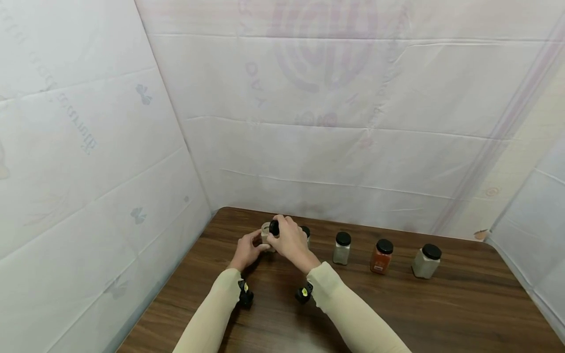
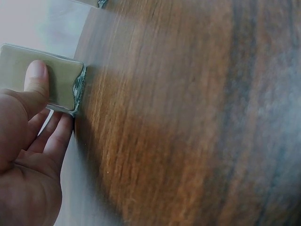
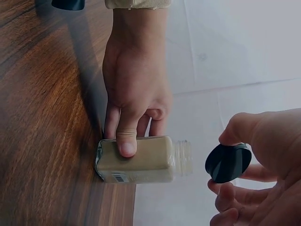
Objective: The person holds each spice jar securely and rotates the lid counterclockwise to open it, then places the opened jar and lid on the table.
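A square glass jar (image 3: 150, 165) of beige powder stands uncapped on the wooden table, its threaded neck bare. My left hand (image 1: 246, 251) grips the jar low on its body, thumb on the near face and fingers behind, as the left wrist view shows of the same jar (image 2: 61, 82). Just above the jar's mouth, apart from it, my right hand (image 1: 290, 241) pinches a black screw lid (image 3: 229, 162) between thumb and fingers. The lid is tilted, with a gap between it and the neck in the right wrist view.
To the right along the table (image 1: 353, 304) stand several capped jars: one partly behind my right hand, a pale jar (image 1: 342, 248), an orange-red jar (image 1: 381, 256) and another pale jar (image 1: 426, 261). White sheeting (image 1: 309, 147) hangs behind the table and at its left.
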{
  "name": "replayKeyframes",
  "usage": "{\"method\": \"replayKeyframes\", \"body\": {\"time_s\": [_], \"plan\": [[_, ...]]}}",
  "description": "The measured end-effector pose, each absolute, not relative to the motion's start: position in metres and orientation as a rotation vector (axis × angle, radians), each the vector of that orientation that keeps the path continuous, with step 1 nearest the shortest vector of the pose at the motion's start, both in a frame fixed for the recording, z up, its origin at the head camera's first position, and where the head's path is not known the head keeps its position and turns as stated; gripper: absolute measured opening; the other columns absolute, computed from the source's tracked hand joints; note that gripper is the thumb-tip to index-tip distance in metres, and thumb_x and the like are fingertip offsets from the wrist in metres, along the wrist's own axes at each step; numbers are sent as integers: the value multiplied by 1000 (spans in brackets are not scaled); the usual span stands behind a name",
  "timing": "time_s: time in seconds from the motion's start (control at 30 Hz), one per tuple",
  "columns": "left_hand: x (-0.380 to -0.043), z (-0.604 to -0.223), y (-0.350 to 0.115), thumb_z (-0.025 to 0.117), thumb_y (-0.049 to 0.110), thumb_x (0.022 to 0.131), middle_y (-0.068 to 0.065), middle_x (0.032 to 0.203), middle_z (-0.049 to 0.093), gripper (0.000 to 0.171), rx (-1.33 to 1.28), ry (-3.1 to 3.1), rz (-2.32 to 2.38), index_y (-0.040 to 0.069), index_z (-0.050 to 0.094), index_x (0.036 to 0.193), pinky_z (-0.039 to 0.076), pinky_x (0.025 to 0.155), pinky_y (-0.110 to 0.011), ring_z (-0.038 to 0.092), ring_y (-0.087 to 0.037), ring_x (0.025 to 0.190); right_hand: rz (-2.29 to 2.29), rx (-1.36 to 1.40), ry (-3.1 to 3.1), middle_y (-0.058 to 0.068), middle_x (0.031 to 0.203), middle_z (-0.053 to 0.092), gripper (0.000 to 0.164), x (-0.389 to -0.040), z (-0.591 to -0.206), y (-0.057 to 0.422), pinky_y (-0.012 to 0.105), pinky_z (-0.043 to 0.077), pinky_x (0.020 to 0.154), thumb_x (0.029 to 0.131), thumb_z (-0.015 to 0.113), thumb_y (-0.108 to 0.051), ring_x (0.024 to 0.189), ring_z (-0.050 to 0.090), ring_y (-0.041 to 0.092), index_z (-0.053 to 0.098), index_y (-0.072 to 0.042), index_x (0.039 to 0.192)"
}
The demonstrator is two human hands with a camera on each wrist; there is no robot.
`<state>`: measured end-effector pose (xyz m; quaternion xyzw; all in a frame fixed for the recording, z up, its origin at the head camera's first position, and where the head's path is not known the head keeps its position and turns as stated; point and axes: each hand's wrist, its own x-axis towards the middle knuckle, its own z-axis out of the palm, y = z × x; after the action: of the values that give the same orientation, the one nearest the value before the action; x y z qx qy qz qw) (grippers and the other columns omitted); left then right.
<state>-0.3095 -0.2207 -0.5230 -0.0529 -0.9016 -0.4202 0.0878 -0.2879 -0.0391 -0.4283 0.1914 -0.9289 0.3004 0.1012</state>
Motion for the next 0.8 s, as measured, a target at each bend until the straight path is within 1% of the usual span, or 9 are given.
{"method": "replayKeyframes", "body": {"time_s": [0.1,0.2,0.27,0.33,0.37,0.47,0.53,0.73,0.8], "plan": [[-309,-522,-220,78,17,92,-23,126,69,62,-141,-2694,-1239,-7,54,144,52,99,-53,66,-37,117,884,589,-2739,7,115,67,46,-287,-429,-37,35,48,54,94,73,-27,66,59,20,61,-14,136],[-308,-521,-220,78,16,92,-22,126,69,60,-142,-2691,-1246,-5,55,144,52,99,-52,66,-37,117,924,628,-2737,2,99,64,44,-286,-430,-34,31,39,45,93,74,-24,52,50,17,59,-13,133],[-307,-521,-219,78,14,92,-21,125,70,58,-157,-2684,-1236,-3,57,143,53,99,-52,67,-36,117,939,648,-2741,-1,89,60,44,-285,-430,-32,28,34,42,93,74,-22,47,46,15,58,-13,132],[-307,-521,-219,78,13,92,-20,124,70,57,-167,-2678,-1233,-1,58,143,54,98,-51,67,-35,116,951,669,-2748,-2,87,58,46,-284,-431,-31,27,32,40,93,74,-21,45,43,14,56,-12,135],[-308,-522,-219,78,13,92,-20,124,71,56,-173,-2676,-1227,-1,58,142,54,98,-51,67,-35,116,941,676,-2757,-2,88,59,48,-283,-432,-30,27,31,40,93,74,-22,45,43,13,56,-13,137],[-308,-522,-219,78,13,92,-19,124,71,56,-181,-2675,-1218,-2,58,142,54,97,-51,68,-35,115,914,695,-2766,1,102,66,50,-282,-433,-29,27,31,40,95,73,-24,44,43,13,57,-14,141],[-308,-521,-219,78,13,92,-20,123,71,56,-199,-2677,-1203,-3,58,142,54,96,-51,68,-35,114,899,703,-2765,3,110,68,50,-281,-434,-28,27,34,41,95,74,-24,46,45,12,58,-14,141],[-310,-519,-219,79,15,90,-17,122,72,55,-209,-2695,-1197,1,61,140,54,97,-51,68,-34,115,898,724,-2763,4,106,70,47,-278,-436,-24,28,46,51,93,78,-21,61,57,11,59,-12,135],[-311,-518,-219,80,15,90,-16,122,72,55,-205,-2703,-1191,2,61,139,53,98,-51,68,-33,115,905,737,-2766,6,111,70,47,-277,-437,-22,29,49,56,93,78,-19,68,61,13,58,-12,136]]}}
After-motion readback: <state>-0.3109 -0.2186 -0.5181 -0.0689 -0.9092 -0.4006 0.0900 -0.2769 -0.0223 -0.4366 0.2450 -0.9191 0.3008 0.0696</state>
